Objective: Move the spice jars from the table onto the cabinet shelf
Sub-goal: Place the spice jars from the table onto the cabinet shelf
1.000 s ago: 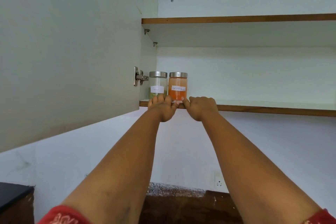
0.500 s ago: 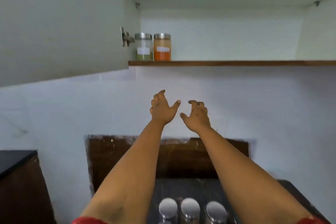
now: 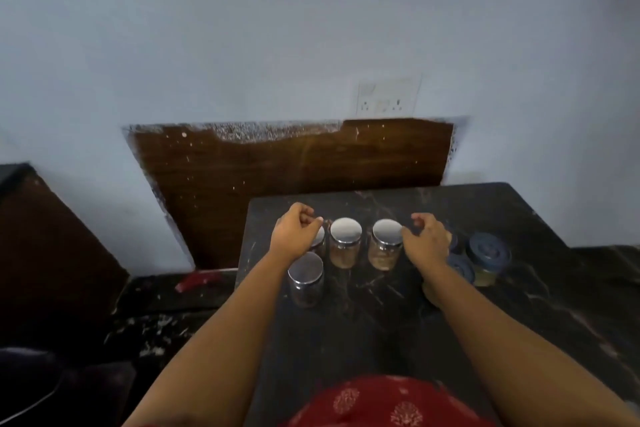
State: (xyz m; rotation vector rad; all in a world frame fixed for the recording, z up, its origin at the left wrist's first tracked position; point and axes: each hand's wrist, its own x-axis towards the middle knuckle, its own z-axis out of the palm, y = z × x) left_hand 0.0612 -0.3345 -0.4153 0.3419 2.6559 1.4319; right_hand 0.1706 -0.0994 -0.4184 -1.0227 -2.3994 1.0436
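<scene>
Four glass spice jars (image 3: 345, 243) with shiny steel lids on dark bench (image 3: 363, 322); left hand (image 3: 294, 234) and right hand (image 3: 427, 241) loosely curled above, gripping nothing.

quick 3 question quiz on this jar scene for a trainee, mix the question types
1. True or false: the left hand holds a jar clear of the table.
2. How many silver lids show fully, unhidden by a hand?
3. The blue-lidded jars lie on which side of the right hand: A the person's left, B the person's right?

Key: 1 false. 2 three: the near jar, the middle jar and the jar by the right hand. 3 B.
</scene>
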